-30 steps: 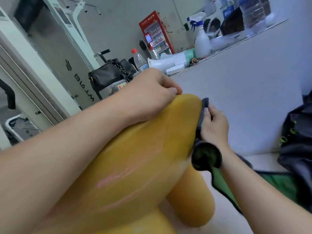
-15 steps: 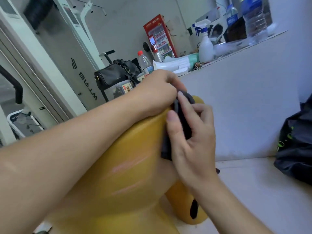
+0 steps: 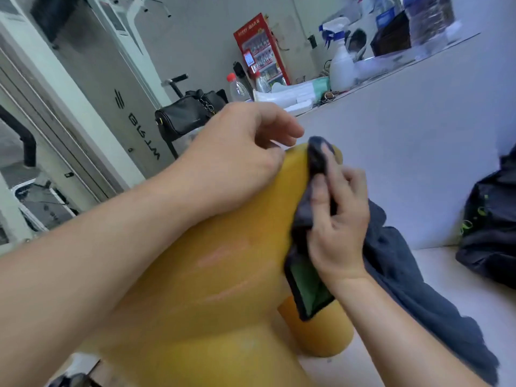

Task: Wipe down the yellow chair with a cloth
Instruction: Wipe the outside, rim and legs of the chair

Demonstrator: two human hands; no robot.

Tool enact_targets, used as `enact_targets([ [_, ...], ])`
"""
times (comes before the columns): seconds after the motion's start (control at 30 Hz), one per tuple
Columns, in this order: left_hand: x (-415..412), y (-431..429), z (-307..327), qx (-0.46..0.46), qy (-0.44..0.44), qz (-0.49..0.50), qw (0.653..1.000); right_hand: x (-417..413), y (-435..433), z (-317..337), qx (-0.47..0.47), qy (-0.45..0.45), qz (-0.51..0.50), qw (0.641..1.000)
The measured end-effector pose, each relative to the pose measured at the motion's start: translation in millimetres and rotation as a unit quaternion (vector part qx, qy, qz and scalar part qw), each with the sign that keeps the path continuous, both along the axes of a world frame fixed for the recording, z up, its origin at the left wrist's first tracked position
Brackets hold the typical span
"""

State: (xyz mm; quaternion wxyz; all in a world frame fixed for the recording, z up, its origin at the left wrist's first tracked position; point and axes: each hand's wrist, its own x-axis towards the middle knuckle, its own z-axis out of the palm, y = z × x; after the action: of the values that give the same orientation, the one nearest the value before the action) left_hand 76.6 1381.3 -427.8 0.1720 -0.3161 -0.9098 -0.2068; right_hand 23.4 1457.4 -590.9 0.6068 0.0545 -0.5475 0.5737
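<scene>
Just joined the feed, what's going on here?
A person is wiping down the yellow chair. The right hand holds a dark grey cloth and presses it against the chair's upper right edge, close to the top. The rest of the cloth trails down behind the wrist. The left hand rests on the chair's top with fingers loosely curled, holding nothing. Faint pale streaks show on the chair's broad face.

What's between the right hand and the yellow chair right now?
The dark grey cloth. In the head view, the right hand presses it against the yellow chair near its top edge.
</scene>
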Motion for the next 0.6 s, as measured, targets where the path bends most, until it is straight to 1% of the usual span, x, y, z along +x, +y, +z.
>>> enact_targets([
  [0.03,1.6,0.5,-0.3,-0.005,0.004,0.013,1.000,-10.8,9.3,1.2,-0.115,-0.057,0.046,0.991],
  [0.07,1.2,2.0,0.0,0.000,-0.005,0.029,1.000,-14.0,12.5,0.2,-0.191,-0.128,0.091,0.969],
  [0.1,-0.8,3.4,0.0,0.001,-0.019,0.047,0.999,-9.9,7.9,-2.3,-0.216,-0.181,0.115,0.953],
  [0.13,-1.3,5.2,1.1,-0.005,-0.032,0.061,0.998,4.2,-3.8,-0.1,-0.191,-0.186,0.114,0.957],
  [0.17,-2.5,6.6,1.6,-0.009,-0.045,0.069,0.997,24.4,-20.1,5.0,-0.124,-0.127,0.084,0.981],
  [0.2,-3.6,6.5,1.8,-0.003,-0.057,0.070,0.996,46.0,-36.3,11.2,-0.050,-0.056,0.058,0.995],
  [0.23,-2.0,7.3,2.0,0.009,-0.071,0.071,0.995,53.6,-46.2,9.8,0.031,0.003,0.028,0.999],
  [0.27,-0.3,7.4,1.2,0.021,-0.084,0.073,0.994,52.6,-48.7,6.5,0.097,0.027,-0.011,0.995],
  [0.3,0.5,5.1,0.9,0.024,-0.089,0.075,0.993,47.7,-46.5,2.3,0.114,0.025,-0.045,0.992],
  [0.33,1.8,2.5,1.6,0.017,-0.085,0.076,0.993,33.1,-40.6,-10.1,0.076,-0.001,-0.072,0.994],
  [0.37,3.5,0.7,2.4,0.007,-0.075,0.077,0.994,15.3,-32.6,-22.4,-0.003,-0.058,-0.058,0.997],
  [0.4,4.4,0.5,2.8,0.002,-0.065,0.079,0.995,-3.1,-24.7,-36.4,-0.094,-0.125,-0.010,0.988],
  [0.43,5.6,2.4,2.9,0.000,-0.056,0.081,0.995,-13.6,-20.1,-47.8,-0.178,-0.196,0.060,0.962],
  [0.47,6.8,5.1,2.3,-0.013,-0.040,0.083,0.996,-17.7,-22.7,-55.9,-0.230,-0.254,0.111,0.933],
  [0.5,7.1,7.5,1.3,-0.038,-0.014,0.085,0.996,-14.4,-28.6,-60.1,-0.243,-0.285,0.141,0.917],
  [0.53,6.9,8.6,0.2,-0.070,0.019,0.085,0.994,-2.3,-35.1,-55.3,-0.228,-0.288,0.144,0.919],
  [0.57,7.5,8.9,-1.9,-0.104,0.055,0.083,0.990,13.0,-42.3,-44.2,-0.183,-0.256,0.123,0.941],
  [0.6,8.8,9.7,-4.2,-0.138,0.087,0.078,0.983,32.4,-47.6,-26.1,-0.121,-0.196,0.084,0.969],
])
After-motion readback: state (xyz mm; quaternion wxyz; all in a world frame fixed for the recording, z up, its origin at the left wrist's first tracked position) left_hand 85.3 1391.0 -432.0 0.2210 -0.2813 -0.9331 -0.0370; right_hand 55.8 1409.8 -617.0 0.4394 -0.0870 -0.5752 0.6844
